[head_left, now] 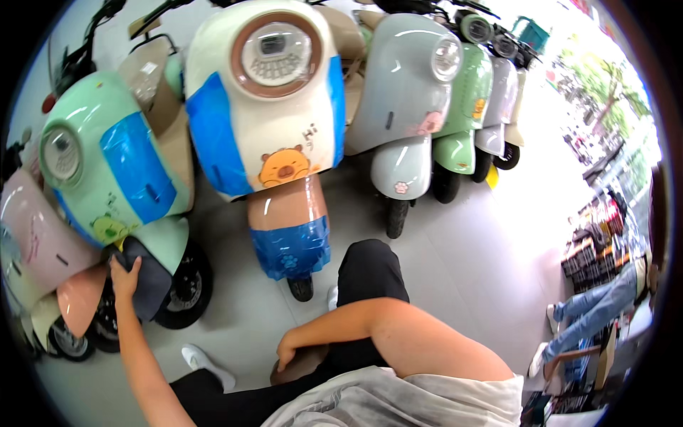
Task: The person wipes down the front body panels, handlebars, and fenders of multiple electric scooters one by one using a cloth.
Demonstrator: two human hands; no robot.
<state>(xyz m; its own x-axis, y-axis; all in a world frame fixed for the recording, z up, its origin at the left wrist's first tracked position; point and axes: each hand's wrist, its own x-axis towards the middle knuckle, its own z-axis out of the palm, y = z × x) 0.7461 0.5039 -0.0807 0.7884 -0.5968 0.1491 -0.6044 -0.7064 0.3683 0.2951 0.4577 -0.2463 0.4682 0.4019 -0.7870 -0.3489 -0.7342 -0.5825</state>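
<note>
Flap (151, 285): dark grey, lower left of the frame, against the front wheel (193, 288) of the mint scooter (92, 121); perhaps a loose cloth, perhaps part of the mudguard, hard to settle from this angle.
Left hand (125, 276): touching the flap at its upper left side; partly open, thumb standing apart from the fingers; impossible to tell whether pinching or merely resting.
Feel: likely light and bendy, dull rather than slick by its look, unlikely to break.
Hold: probably best by the upper left edge, thumb on the outer face and fingers behind, kept off the glossy paint, apparently easy to scratch.
Mint shell: smooth, shiny, probably slippery and stiff, with blue film (139, 167) on its front; whole machine surely heavy.
Right hand (286, 350): lower centre of the frame, fingers loosely curled downward beside a grey-brown rounded thing (307, 360); impossible to tell whether gripping anything.
Pink scooter (43, 220): far left of the frame, just beside the mint one.
Cream scooter (274, 121): upper centre, with a blue wrap (292, 245) low on its front mudguard.
Jeans (601, 295): worn by another person, lower right of the frame, well apart.
</note>
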